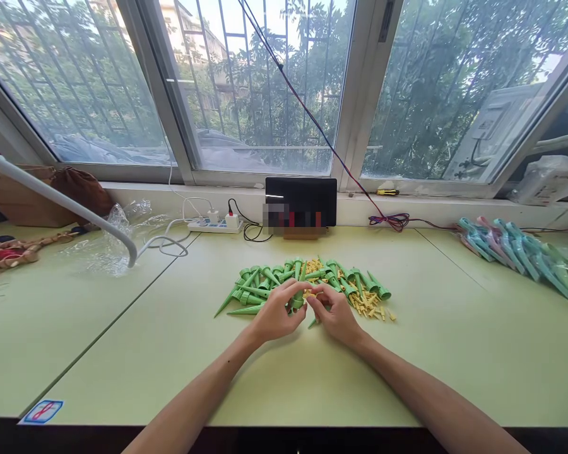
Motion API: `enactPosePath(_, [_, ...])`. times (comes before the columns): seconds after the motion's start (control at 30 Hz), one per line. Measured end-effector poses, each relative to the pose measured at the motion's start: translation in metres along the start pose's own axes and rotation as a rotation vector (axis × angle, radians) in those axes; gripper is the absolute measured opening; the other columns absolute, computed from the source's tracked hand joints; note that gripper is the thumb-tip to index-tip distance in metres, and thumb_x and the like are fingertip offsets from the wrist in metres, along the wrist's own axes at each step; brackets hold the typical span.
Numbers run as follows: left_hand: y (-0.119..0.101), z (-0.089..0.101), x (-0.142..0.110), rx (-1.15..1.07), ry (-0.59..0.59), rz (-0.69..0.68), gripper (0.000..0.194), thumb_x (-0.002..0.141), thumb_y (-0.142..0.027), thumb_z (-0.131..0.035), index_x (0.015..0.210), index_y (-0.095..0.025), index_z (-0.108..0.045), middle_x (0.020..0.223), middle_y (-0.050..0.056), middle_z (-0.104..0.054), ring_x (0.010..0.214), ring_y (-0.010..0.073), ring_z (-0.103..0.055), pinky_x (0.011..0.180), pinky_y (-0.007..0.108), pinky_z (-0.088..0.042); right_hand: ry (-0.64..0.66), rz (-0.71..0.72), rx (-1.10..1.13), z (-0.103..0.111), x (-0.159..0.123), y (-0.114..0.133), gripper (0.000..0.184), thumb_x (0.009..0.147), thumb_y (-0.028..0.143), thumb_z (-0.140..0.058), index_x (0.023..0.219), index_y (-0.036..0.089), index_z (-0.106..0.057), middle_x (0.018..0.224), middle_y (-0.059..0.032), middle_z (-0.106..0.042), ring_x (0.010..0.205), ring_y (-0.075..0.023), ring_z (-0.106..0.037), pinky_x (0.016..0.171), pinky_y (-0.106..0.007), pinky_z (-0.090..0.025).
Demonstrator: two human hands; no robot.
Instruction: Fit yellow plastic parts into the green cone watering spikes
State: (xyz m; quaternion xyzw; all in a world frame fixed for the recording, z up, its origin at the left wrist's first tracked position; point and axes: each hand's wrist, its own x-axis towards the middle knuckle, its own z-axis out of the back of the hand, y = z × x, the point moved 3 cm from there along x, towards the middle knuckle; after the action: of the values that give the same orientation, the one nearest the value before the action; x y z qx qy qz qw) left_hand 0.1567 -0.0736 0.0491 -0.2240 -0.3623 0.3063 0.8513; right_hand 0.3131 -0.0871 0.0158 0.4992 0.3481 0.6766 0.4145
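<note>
My left hand [281,310] is closed around a green plastic watering spike [297,303], its wide ribbed end turned toward me. Close beside it, my right hand [334,313] has thumb and forefinger pinched together near the left fingertips; whatever sits in the pinch is too small to make out. Behind and around both hands lies a pile of similar green spikes [253,299], pointing in several directions. Small yellow plastic pieces [366,304] are heaped among them and spread to the right. The tip of another green spike [312,324] shows below the right hand.
A dark-screened tablet [300,200] stands against the window sill. Left of it are a white power strip [215,225] with cables and crumpled clear plastic [116,236]. Bundled pastel plastic items [520,249] lie at the right. A white tube [66,202] arches over the left side.
</note>
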Motion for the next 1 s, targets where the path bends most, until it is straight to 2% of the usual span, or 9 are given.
enactPosePath(0.07, [-0.0001,0.0,0.0,-0.006,0.0,-0.005,0.041,0.079,-0.011,-0.055,0.118,-0.023,-0.059,0.094,0.004,-0.059,0.074,0.014,-0.053,0.062,0.025,-0.042,0.003,-0.014,0.004,-0.0003,-0.0001,-0.0004,0.029,0.095,0.046,-0.05,0.088,0.019,-0.055,0.053,0.0056,-0.05,0.048,-0.0116,-0.047,0.048,-0.026,-0.04])
enactPosePath(0.23, [-0.0001,0.0004,-0.0003,-0.007,-0.008,0.004,0.043,0.079,-0.011,-0.055,0.12,-0.024,-0.059,0.095,0.003,-0.059,0.071,0.0131,-0.053,0.061,0.024,-0.041,-0.02,-0.007,0.003,0.0002,-0.0013,0.0026,0.028,0.093,0.044,-0.055,0.104,0.019,-0.051,0.054,0.0081,-0.049,0.049,-0.0118,-0.046,0.049,-0.026,-0.04])
enactPosePath(0.5, [-0.0003,-0.0004,-0.0005,-0.013,-0.006,0.001,0.041,0.079,-0.011,-0.055,0.118,-0.023,-0.059,0.096,0.004,-0.06,0.078,0.0149,-0.055,0.066,0.025,-0.045,-0.009,0.003,-0.021,-0.0005,-0.0004,-0.0019,0.028,0.095,0.045,-0.052,0.088,0.018,-0.056,0.054,0.0054,-0.048,0.048,-0.0118,-0.047,0.048,-0.026,-0.038])
enactPosePath(0.73, [-0.0014,0.0001,-0.0003,-0.013,-0.018,0.0,0.041,0.08,-0.011,-0.055,0.119,-0.023,-0.059,0.094,0.003,-0.06,0.076,0.0147,-0.055,0.066,0.025,-0.045,-0.034,0.02,-0.024,-0.0002,-0.0014,-0.0012,0.028,0.093,0.046,-0.054,0.098,0.018,-0.056,0.052,0.007,-0.047,0.047,-0.0117,-0.044,0.046,-0.026,-0.038])
enactPosePath(1.0, [-0.0007,-0.0001,-0.0004,-0.012,-0.014,-0.006,0.039,0.08,-0.013,-0.055,0.117,-0.022,-0.06,0.095,0.005,-0.061,0.079,0.0161,-0.056,0.07,0.027,-0.047,-0.013,-0.009,-0.025,-0.001,-0.0006,-0.0021,0.032,0.095,0.048,-0.049,0.085,0.019,-0.058,0.054,0.0039,-0.049,0.047,-0.0123,-0.046,0.047,-0.027,-0.038])
